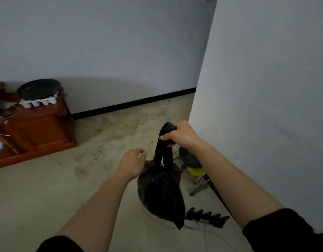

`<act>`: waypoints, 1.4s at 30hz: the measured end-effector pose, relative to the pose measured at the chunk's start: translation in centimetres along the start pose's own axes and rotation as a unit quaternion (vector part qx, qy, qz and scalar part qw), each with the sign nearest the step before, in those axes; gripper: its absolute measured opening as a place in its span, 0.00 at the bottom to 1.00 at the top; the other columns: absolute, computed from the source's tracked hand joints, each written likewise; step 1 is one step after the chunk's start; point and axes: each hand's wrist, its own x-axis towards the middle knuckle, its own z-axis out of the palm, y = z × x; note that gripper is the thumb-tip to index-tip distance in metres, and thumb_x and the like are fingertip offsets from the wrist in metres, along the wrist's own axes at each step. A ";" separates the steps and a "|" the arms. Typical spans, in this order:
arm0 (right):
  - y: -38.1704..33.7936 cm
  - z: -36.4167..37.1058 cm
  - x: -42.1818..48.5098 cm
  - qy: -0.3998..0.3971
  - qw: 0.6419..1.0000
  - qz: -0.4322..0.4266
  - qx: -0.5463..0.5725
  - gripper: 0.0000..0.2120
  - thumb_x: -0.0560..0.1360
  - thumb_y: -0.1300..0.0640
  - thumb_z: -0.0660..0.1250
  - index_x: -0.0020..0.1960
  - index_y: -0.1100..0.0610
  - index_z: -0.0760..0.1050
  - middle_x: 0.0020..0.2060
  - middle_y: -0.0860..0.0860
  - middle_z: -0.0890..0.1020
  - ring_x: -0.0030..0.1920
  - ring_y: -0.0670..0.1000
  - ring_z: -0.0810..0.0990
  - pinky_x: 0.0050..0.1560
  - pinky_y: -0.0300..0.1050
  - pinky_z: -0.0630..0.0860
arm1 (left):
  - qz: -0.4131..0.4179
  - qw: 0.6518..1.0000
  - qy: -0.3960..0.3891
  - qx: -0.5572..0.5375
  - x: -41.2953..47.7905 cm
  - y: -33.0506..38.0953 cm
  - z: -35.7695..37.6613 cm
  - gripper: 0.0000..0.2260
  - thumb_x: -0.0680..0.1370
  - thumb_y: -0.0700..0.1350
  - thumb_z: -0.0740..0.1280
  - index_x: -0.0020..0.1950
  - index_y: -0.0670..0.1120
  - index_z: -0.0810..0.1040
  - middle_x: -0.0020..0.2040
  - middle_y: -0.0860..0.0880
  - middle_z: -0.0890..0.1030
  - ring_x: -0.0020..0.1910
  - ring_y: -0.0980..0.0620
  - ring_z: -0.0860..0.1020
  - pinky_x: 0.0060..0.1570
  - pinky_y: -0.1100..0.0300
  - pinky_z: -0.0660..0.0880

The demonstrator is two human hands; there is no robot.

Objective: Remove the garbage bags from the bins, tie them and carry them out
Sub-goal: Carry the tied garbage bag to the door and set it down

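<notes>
A full black garbage bag (161,193) hangs above the floor, its two long handles drawn up together. My right hand (180,132) grips the gathered top of the handles. My left hand (132,164) hovers just left of the bag's shoulder, fingers loosely curled with nothing in them. Under the bag a pale round rim shows on the floor, possibly the bin (153,218); most of it is hidden by the bag.
A white wall corner (248,106) stands close on the right. At its foot lie a wire rack (199,184), a dark pan, a yellow item and a black power strip (206,216) with cable. A wooden cabinet (33,130) with a black pan on top stands left.
</notes>
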 end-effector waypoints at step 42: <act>-13.5 -13.7 94.2 0.064 0.995 0.075 -0.028 0.07 0.68 0.66 0.75 0.45 0.65 0.81 0.36 0.54 0.81 0.36 0.48 0.80 0.37 0.39 0.81 | 0.203 0.967 -0.035 0.150 100.5 6.7 -17.1 0.17 0.83 0.47 0.53 0.68 0.45 0.71 0.69 0.46 0.70 0.69 0.47 0.65 0.65 0.54 0.65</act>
